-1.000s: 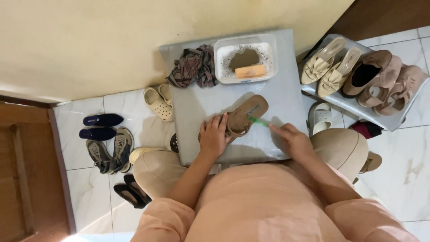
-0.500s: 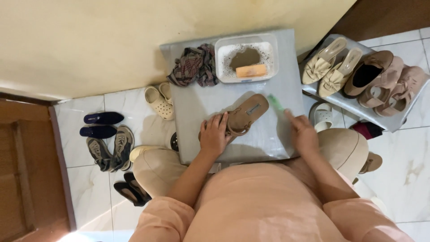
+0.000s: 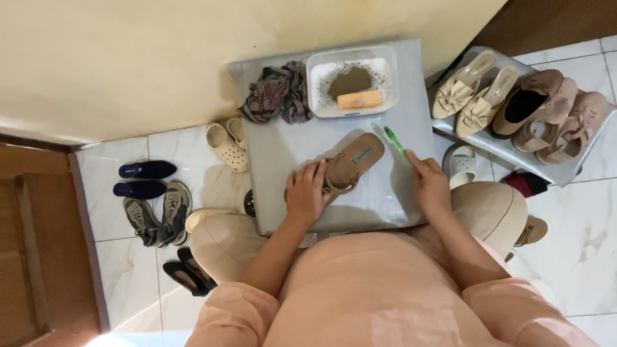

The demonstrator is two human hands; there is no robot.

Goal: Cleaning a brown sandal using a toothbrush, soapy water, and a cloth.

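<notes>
Although the person's torso fills the foreground and hides the grey table's (image 3: 276, 154) near edge, both hands show clearly above it. The left hand (image 3: 306, 194) lies flat, fingers spread, pressing down the heel end of a brown sandal (image 3: 350, 164) near the middle of the table; its palm covers that end, so the strap there is hard to make out. The sandal lies sole-down, slanting toward the far right corner, its footbed tan with a small pale label. The right hand (image 3: 429, 186) is closed around a green toothbrush (image 3: 393, 139) (its bristles are too small to see) near the right edge. A white tub (image 3: 385, 87) of foamy water sits at the far edge.
</notes>
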